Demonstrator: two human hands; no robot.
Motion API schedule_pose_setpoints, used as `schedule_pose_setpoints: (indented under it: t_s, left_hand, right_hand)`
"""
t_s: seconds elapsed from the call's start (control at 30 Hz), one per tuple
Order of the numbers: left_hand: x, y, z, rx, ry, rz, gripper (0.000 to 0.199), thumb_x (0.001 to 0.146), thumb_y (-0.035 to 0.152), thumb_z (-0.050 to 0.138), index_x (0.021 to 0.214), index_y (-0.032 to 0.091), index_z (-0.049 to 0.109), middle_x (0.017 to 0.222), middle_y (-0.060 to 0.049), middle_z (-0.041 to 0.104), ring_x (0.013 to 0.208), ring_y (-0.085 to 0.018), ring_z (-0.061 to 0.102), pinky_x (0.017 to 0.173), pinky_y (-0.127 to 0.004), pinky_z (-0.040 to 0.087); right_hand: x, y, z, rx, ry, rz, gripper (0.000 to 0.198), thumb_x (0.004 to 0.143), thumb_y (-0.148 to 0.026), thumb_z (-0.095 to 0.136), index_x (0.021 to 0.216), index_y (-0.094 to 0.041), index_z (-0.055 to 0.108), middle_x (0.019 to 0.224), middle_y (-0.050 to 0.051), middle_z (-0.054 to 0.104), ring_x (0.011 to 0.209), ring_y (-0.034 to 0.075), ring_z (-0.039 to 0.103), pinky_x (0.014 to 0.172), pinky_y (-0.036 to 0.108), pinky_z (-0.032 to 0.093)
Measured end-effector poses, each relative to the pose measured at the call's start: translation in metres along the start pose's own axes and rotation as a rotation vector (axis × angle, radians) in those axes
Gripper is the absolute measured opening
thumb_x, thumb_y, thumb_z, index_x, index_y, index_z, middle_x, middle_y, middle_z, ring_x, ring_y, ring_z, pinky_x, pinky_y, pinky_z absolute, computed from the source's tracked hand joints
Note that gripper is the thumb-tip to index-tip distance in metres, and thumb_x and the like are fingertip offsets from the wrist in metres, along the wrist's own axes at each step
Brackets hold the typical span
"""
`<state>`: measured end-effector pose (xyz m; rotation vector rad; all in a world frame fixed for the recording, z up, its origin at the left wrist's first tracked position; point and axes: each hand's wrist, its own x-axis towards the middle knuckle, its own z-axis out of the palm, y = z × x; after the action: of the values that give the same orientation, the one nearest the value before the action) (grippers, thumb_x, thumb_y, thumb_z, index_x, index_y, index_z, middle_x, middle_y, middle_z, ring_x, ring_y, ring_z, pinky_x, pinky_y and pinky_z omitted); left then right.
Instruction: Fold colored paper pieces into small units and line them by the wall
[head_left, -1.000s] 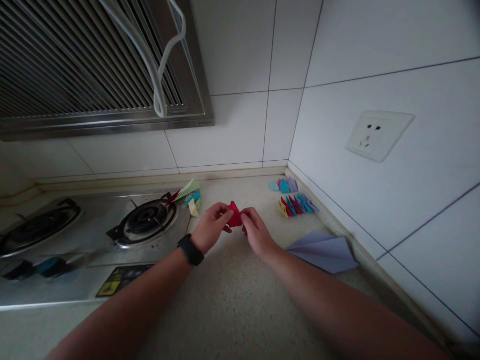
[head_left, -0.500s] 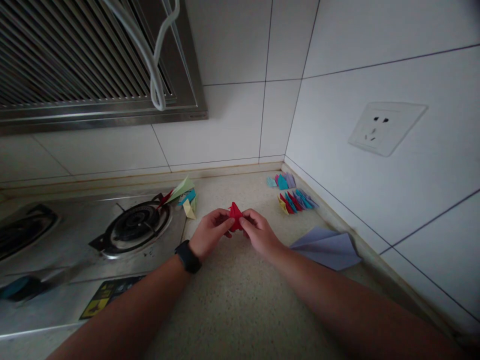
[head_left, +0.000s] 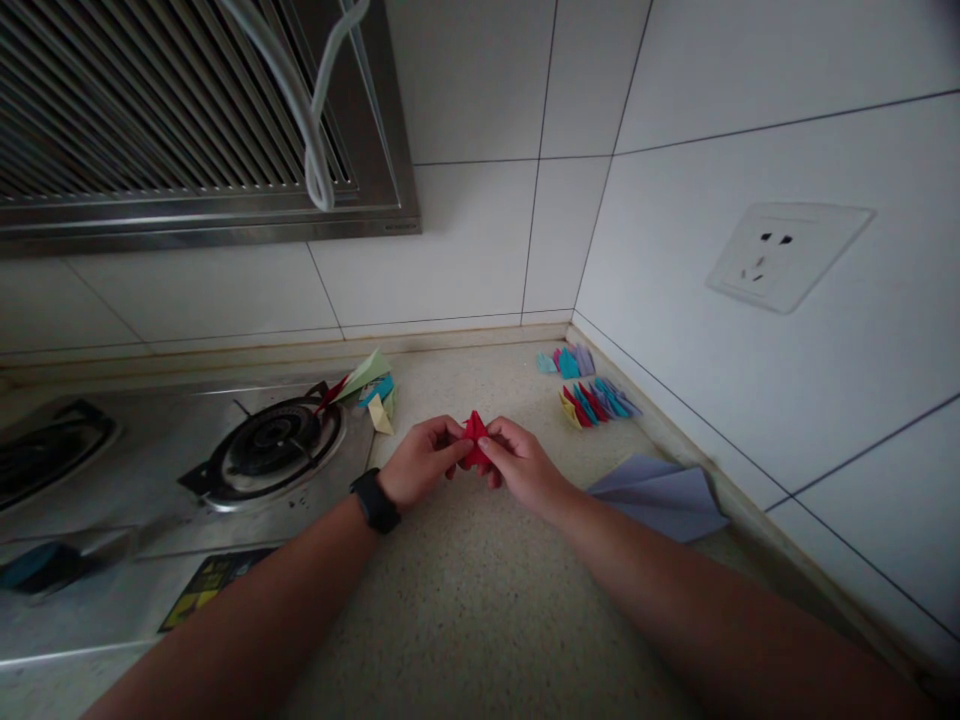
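Paper [head_left: 475, 427], red, in L fingers [head_left: 455, 453], R fingers [head_left: 499, 455]; hob label [head_left: 204, 588] illegible.

Small folded red paper piece [head_left: 475, 428] between the hands: flatter, skewed face a second ago, now a pointed peak above both thumbs. Right bare hand's [head_left: 526, 467] thumb went from its right edge onto the front, closer to left bare hand's [head_left: 420, 462] thumb.
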<state>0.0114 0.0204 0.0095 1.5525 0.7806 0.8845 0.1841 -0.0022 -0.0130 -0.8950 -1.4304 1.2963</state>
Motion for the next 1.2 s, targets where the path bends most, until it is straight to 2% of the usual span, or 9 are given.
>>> schedule_pose_setpoints:
  t_s: [0.27, 0.5, 0.57, 0.73, 0.83, 1.0, 1.2]
  left_hand:
    - [0.0011, 0.0006, 0.0011, -0.006, 0.001, 0.035, 0.027, 0.083, 0.039, 0.063, 0.082, 0.015, 0.051, 0.069, -0.001, 0.061, 0.053, -0.008, 0.052, 0.046, -0.019, 0.041]
    - [0.0024, -0.0001, -0.0031, 0.016, -0.078, -0.042, 0.029, 0.084, 0.037, 0.062, 0.101, 0.014, 0.058, 0.086, -0.006, 0.065, 0.068, -0.012, 0.060, 0.050, -0.020, 0.046]
    - [0.0037, -0.0026, -0.0051, 0.036, -0.069, -0.036, 0.028, 0.084, 0.037, 0.062, 0.098, 0.014, 0.059, 0.085, -0.006, 0.066, 0.066, -0.012, 0.059, 0.050, -0.020, 0.046]
    - [0.0045, -0.0046, -0.0075, 0.071, -0.053, -0.011, 0.026, 0.084, 0.038, 0.062, 0.092, 0.013, 0.059, 0.076, -0.003, 0.064, 0.056, -0.008, 0.053, 0.048, -0.019, 0.040]
    - [0.0036, -0.0020, -0.0066, 0.084, -0.067, 0.004, 0.024, 0.084, 0.037, 0.062, 0.089, 0.013, 0.058, 0.073, -0.002, 0.063, 0.053, -0.007, 0.050, 0.047, -0.019, 0.038]
    - [0.0031, 0.0003, -0.0036, 0.039, -0.087, 0.085, 0.018, 0.083, 0.029, 0.064, 0.081, 0.015, 0.053, 0.076, -0.002, 0.064, 0.072, -0.012, 0.060, 0.067, -0.025, 0.045]
    - [0.0037, -0.0027, -0.0027, 0.016, -0.089, 0.080, 0.019, 0.082, 0.029, 0.065, 0.080, 0.017, 0.051, 0.078, -0.002, 0.064, 0.074, -0.014, 0.061, 0.069, -0.027, 0.045]
  right_hand:
    - [0.0015, 0.0001, 0.0007, -0.058, 0.042, -0.065, 0.021, 0.089, -0.040, 0.053, 0.083, -0.020, 0.050, 0.063, -0.004, 0.059, 0.040, 0.006, 0.047, 0.036, 0.017, 0.036]
    - [0.0011, -0.0038, 0.0006, -0.087, 0.127, -0.056, 0.022, 0.089, -0.041, 0.052, 0.087, -0.019, 0.053, 0.063, -0.003, 0.060, 0.038, 0.007, 0.047, 0.035, 0.018, 0.037]
    - [0.0020, -0.0035, 0.0003, -0.084, 0.112, -0.031, 0.022, 0.088, -0.041, 0.053, 0.089, -0.019, 0.054, 0.064, -0.003, 0.061, 0.038, 0.007, 0.047, 0.036, 0.018, 0.038]
    - [0.0035, 0.0005, -0.0008, -0.009, 0.051, -0.007, 0.020, 0.085, -0.037, 0.058, 0.094, -0.020, 0.052, 0.071, 0.000, 0.064, 0.052, 0.011, 0.058, 0.044, 0.021, 0.047]
    - [0.0040, 0.0030, -0.0023, 0.019, -0.009, 0.026, 0.021, 0.085, -0.035, 0.059, 0.098, -0.021, 0.050, 0.071, -0.001, 0.065, 0.050, 0.011, 0.059, 0.045, 0.022, 0.048]
    - [0.0051, 0.0026, -0.0031, 0.002, -0.051, 0.052, 0.021, 0.085, -0.033, 0.059, 0.098, -0.022, 0.048, 0.067, -0.002, 0.066, 0.043, 0.010, 0.057, 0.043, 0.022, 0.048]
    - [0.0067, 0.0022, -0.0027, -0.035, -0.032, 0.071, 0.019, 0.084, -0.033, 0.059, 0.097, -0.022, 0.049, 0.066, -0.002, 0.066, 0.040, 0.009, 0.055, 0.040, 0.021, 0.045]
